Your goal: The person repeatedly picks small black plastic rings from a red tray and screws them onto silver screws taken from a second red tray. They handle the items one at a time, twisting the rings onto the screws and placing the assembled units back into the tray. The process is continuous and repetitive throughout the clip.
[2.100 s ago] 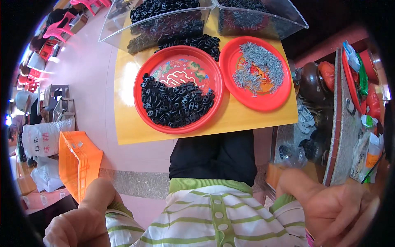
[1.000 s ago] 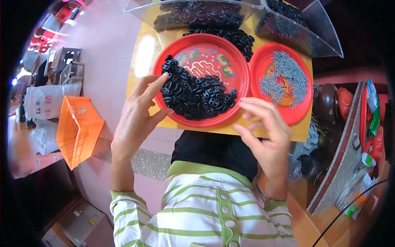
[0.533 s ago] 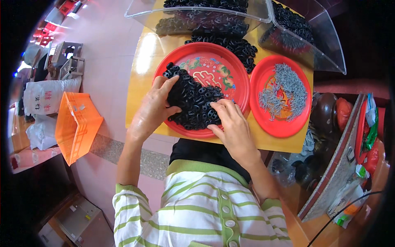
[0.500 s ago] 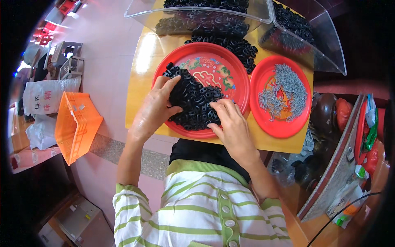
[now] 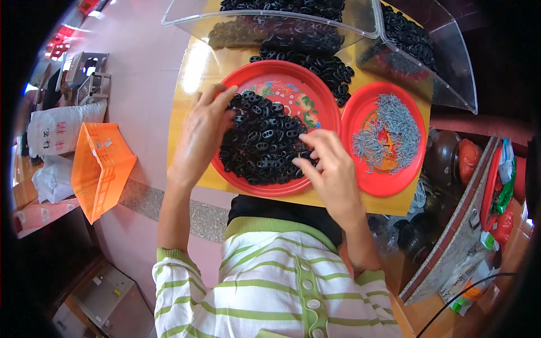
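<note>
A heap of small black oval pieces with two holes each (image 5: pixel 265 135) lies in a round red tray (image 5: pixel 322 90) with a fruit pattern on its base. My left hand (image 5: pixel 200 132) is at the heap's left edge, thumb and fingers apart, with no piece seen in it. On the other side my right hand (image 5: pixel 332 172) is curved beside the heap, its thumb and forefinger apart and nothing visible gripped between them. To the right stands a smaller red plate (image 5: pixel 383 185) holding many grey screw-like pins (image 5: pixel 397 129).
Clear plastic bins (image 5: pixel 270 17) of black pieces stand at the far side of the yellow table (image 5: pixel 189 107). More loose pieces (image 5: pixel 332 73) lie behind the tray. An orange basket (image 5: pixel 98 169) is on the left. Bags and jars (image 5: pixel 445 155) crowd the right.
Both hands have drawn outward from the heap, the left one up and left, the right one right. The black heap now lies spread wider and flatter across the tray.
</note>
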`<state>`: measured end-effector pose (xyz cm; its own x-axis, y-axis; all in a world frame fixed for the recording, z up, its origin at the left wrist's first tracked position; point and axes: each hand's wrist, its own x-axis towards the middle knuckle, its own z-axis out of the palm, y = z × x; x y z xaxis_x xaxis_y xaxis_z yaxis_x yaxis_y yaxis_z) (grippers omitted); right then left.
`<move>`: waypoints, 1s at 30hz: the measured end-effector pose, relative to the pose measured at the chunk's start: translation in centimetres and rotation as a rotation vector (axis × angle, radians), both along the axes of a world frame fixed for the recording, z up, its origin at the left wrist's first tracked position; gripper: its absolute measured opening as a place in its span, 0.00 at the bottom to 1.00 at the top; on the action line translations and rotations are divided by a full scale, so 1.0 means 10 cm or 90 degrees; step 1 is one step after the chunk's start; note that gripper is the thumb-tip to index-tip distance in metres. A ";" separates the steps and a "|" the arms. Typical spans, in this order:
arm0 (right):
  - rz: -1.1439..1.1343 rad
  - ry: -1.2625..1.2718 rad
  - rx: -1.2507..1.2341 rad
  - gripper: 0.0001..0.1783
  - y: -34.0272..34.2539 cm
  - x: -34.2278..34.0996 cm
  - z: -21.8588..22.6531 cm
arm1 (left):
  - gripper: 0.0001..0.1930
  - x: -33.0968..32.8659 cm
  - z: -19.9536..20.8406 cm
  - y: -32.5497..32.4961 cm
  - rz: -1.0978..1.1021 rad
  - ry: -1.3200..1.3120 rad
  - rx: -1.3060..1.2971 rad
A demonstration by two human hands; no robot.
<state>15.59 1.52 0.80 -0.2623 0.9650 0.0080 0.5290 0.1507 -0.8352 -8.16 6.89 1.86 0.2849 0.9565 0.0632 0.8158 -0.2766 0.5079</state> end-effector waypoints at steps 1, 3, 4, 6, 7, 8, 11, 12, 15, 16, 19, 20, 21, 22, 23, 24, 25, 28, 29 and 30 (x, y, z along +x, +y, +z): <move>-0.005 -0.006 0.014 0.20 0.05 0.02 0.00 | 0.26 -0.02 -0.02 0.05 0.015 0.055 0.039; 0.002 0.009 0.037 0.19 0.13 0.01 -0.03 | 0.29 0.00 -0.13 0.11 -0.004 0.085 0.062; 0.005 0.017 0.046 0.18 0.15 0.00 -0.03 | 0.29 0.04 -0.16 0.12 -0.021 0.093 0.081; 0.005 0.031 0.059 0.17 0.18 -0.03 -0.03 | 0.29 0.08 -0.24 0.12 -0.042 0.090 0.092; 0.005 0.038 0.065 0.17 0.18 -0.04 -0.03 | 0.28 0.09 -0.27 0.12 -0.044 0.082 0.085; 0.001 0.040 0.067 0.17 0.18 -0.03 -0.05 | 0.28 0.09 -0.30 0.12 -0.044 0.075 0.077; -0.013 0.056 0.051 0.17 0.15 0.00 -0.12 | 0.27 0.13 -0.32 0.09 -0.060 0.005 0.054; -0.018 0.067 0.029 0.16 0.13 0.00 -0.12 | 0.27 0.14 -0.33 0.07 -0.061 -0.018 0.043; -0.031 0.080 0.025 0.15 0.09 0.03 -0.14 | 0.26 0.18 -0.32 -0.02 -0.065 -0.068 0.013; -0.035 0.082 0.034 0.14 0.08 0.03 -0.14 | 0.25 0.20 -0.29 -0.05 -0.065 -0.072 0.005; -0.045 -0.048 0.153 0.11 0.10 0.10 -0.13 | 0.23 0.22 -0.28 -0.13 -0.060 -0.077 0.015; -0.037 -0.082 0.217 0.09 0.14 0.12 -0.11 | 0.22 0.22 -0.27 -0.14 -0.059 -0.078 0.026; -0.031 -0.089 0.210 0.08 0.17 0.13 -0.10 | 0.22 0.22 -0.26 -0.15 -0.060 -0.083 0.025; -0.024 -0.096 0.202 0.08 0.20 0.13 -0.09 | 0.21 0.20 -0.25 -0.17 -0.060 -0.089 0.024; -0.019 -0.104 0.196 0.08 0.23 0.14 -0.08 | 0.21 0.21 -0.24 -0.17 -0.061 -0.095 0.023; -0.026 -0.107 0.180 0.08 0.28 0.13 -0.11 | 0.20 0.22 -0.22 -0.16 -0.052 -0.095 0.024; -0.033 -0.109 0.164 0.08 0.35 0.09 -0.15 | 0.20 0.25 -0.19 -0.14 -0.042 -0.095 0.025; -0.028 -0.122 0.148 0.08 0.49 0.01 -0.23 | 0.17 0.36 -0.23 -0.07 -0.008 -0.108 0.082; -0.023 -0.127 0.146 0.09 0.50 -0.01 -0.24 | 0.17 0.38 -0.27 -0.05 0.003 -0.115 0.108; -0.021 -0.135 0.150 0.09 0.51 -0.02 -0.23 | 0.16 0.37 -0.31 -0.05 -0.007 -0.121 0.093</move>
<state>15.44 6.67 -1.49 -0.2505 0.9512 0.1802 0.6955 0.3063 -0.6500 -4.50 6.41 -1.28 0.2647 0.9302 0.2543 0.7062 -0.3666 0.6057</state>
